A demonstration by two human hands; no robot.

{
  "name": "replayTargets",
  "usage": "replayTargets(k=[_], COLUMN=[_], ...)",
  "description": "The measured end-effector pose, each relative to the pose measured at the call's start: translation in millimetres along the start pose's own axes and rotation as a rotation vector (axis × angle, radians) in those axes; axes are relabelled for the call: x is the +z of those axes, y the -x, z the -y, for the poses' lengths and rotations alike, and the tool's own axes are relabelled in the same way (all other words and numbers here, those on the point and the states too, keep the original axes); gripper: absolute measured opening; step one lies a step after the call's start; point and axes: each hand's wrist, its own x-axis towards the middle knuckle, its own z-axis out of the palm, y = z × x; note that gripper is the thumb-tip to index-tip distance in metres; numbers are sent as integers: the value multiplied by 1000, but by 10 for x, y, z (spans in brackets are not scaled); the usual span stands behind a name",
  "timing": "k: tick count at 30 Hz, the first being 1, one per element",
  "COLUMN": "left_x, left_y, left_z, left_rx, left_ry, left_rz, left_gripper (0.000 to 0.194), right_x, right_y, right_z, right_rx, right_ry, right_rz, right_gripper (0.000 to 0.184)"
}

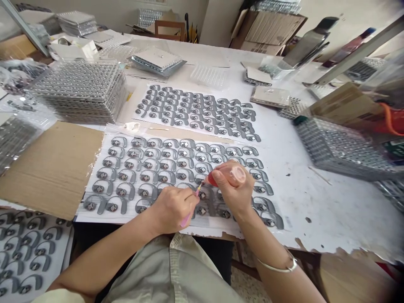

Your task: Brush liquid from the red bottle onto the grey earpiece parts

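Head view: the left forearm reaches in from the lower left, and the left hand (177,207) is curled, palm down, with its fingers closed around a slim pink stick-like tool (185,219), whose yellowish tip slants up and away from the body. The right forearm, ringed by a thin silver-coloured bangle (277,268), comes up from the lower right; the right hand (238,191) is wrapped about a small translucent squeeze bottle (237,174) with a red front end, tipped sideways so that its nozzle points left, close to the tool's tip. What the bottle holds is hard to make out. Both are over a white sheet (126,215) bearing rows of grey hook-shaped pieces (165,165) with round metallic centres. A second such array (195,110) lies just beyond. To the left stands a tall stack of clear plastic trays (82,92) filled with small silvery pieces; at the right, a low stack of clear trays (341,145) holds similar ones. Behind, a brown cardboard box (268,31) is packed with upright card sheets.
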Motion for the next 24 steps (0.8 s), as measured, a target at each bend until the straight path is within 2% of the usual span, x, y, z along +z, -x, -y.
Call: replayTargets(k=[17, 21, 24], left_x=[-7, -8, -11], left_y=[8, 17, 15], left_z=[-5, 5, 5], left_rx=[-6, -5, -9], left_ry=[-4, 17, 30], left_rz=[10, 3, 1], left_gripper=[21, 20, 20], right_x=[18, 17, 20], right_y=[0, 80, 186], right_z=[-15, -3, -13], right_rx=[-79, -102, -105], right_ry=[-7, 47, 90], right_rz=[-41, -43, -107], right_gripper=[16, 12, 11])
